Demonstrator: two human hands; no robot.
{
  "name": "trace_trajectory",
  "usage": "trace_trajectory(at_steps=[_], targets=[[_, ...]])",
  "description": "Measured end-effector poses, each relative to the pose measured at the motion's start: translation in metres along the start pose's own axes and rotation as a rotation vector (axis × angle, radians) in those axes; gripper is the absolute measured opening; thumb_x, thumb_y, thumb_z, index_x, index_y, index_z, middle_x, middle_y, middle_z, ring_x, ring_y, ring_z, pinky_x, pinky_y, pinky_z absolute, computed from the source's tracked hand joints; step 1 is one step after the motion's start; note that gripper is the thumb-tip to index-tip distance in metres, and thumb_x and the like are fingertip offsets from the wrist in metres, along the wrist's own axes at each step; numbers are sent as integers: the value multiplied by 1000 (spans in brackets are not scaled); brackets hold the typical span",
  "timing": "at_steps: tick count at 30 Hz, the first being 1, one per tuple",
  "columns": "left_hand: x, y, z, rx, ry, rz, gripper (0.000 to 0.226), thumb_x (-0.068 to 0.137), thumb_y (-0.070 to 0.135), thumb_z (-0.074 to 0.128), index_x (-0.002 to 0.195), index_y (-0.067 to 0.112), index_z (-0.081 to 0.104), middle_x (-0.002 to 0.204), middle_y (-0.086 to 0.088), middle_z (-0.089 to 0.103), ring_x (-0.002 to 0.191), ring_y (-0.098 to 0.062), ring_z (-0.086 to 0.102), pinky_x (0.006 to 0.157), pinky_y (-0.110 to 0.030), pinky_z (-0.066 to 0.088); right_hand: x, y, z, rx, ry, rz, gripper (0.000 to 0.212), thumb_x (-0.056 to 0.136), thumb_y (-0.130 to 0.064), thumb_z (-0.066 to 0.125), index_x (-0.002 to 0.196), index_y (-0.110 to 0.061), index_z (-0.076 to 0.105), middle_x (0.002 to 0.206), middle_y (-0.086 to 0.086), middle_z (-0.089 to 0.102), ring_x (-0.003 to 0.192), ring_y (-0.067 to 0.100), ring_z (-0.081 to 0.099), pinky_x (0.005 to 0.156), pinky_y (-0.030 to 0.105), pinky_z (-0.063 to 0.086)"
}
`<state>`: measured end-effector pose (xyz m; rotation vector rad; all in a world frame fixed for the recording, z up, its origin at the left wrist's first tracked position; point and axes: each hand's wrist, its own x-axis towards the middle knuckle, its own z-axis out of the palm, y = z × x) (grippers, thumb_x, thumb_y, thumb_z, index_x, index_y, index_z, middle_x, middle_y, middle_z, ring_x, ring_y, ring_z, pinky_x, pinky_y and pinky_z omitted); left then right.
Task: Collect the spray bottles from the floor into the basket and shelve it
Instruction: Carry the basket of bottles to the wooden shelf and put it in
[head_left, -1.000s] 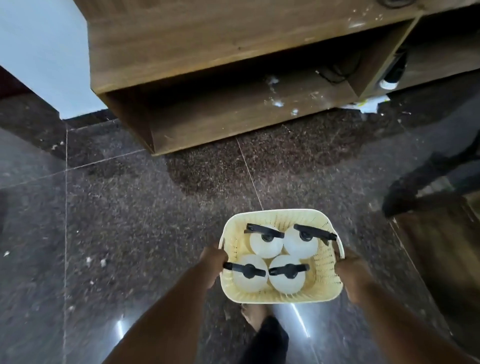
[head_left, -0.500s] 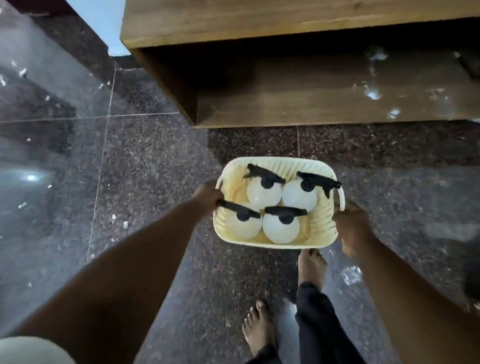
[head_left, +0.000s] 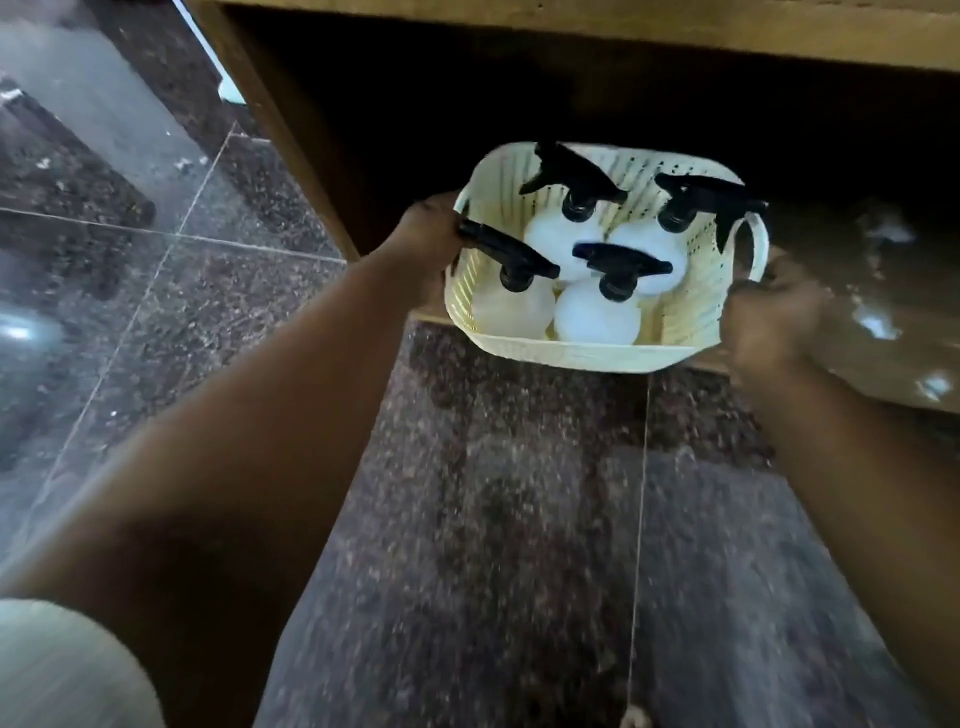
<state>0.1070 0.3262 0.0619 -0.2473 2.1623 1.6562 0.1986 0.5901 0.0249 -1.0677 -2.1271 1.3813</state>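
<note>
dark speckled stone floor (head_left: 519, 519) fills most of our view, with glossy tiles and pale grout lines at the far left. beyond it we see a low wooden shelf (head_left: 291, 135), its side panel slanting down from the top and its opening dark inside. our left hand (head_left: 423, 244) grips the left rim of the cream basket (head_left: 582, 356), fingers curled tight around it, touching the black trigger of the nearest bottle. we hold the basket at the front lip of the shelf opening, tipped a little toward us, its far end already over the shelf board. whether it rests on the board we cannot tell. inside it stand four white spray bottles (head_left: 595, 319) with black trigger heads, packed together two by two. our right hand (head_left: 769, 317) clasps the right side near the loop handle, fingers closed on the rim, though blur hides the detail. pale specks dot the shelf board at the far right.
</note>
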Motion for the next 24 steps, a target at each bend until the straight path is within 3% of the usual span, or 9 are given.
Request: trace_trajectory(at_steps=[4,6,8,10,13,17,19,21,24], targets=[[53,0,6,-148,69,100,35,93,12,44,120,1,61,117,-22,67,106,-35,66,96,-53,52,28,3,42,338,177,-71,33,83,-6,53,114,-9,65,107,6,70,97,20,67,85,30,54],[72,4,9,-165,85,156,34,89,12,47,118,4,63,117,-19,68,107,-33,65,98,-51,50,41,0,57,595,225,-38,32,81,0,51,107,-8,69,101,9,72,91,20,69,80,31,57],[85,4,11,-237,113,195,34,86,9,53,118,6,63,117,-17,68,108,-32,65,100,-51,49,53,-6,72,735,265,-37,31,78,6,49,98,-4,70,86,4,72,72,6,69,64,21,56],[89,3,15,-278,162,223,31,84,9,57,114,8,64,107,-12,71,99,-27,68,91,-44,54,65,-14,84,767,285,-30,29,76,8,48,93,-3,69,79,2,69,65,1,67,60,18,54],[82,-5,24,-266,242,191,29,86,9,52,114,8,62,87,-6,70,78,-19,67,64,-24,55,72,-24,91,701,246,25,28,79,1,51,101,-5,68,99,14,71,92,26,68,84,40,56],[80,-9,31,-189,296,111,35,87,7,43,118,-2,58,96,-19,67,92,-35,64,75,-41,54,76,-31,91,540,182,43,31,83,-6,52,111,-6,64,109,15,69,98,27,65,88,37,54],[84,-4,33,-117,325,128,37,88,5,41,120,-4,55,106,-24,66,101,-38,62,81,-42,52,84,-30,92,527,137,27,28,85,-6,52,110,-5,64,104,10,69,95,25,65,78,27,55],[88,-1,37,-42,370,145,40,89,8,38,127,-1,50,124,-25,61,113,-38,58,91,-36,48,93,-27,94,513,110,28,25,87,-6,51,108,-4,65,96,5,67,86,19,64,55,9,48],[104,3,39,-26,434,163,41,91,9,38,129,-1,49,129,-22,58,118,-36,55,83,-29,42,100,-31,100,561,75,11,27,88,-4,48,110,-2,64,100,11,70,86,21,67,54,12,46]])
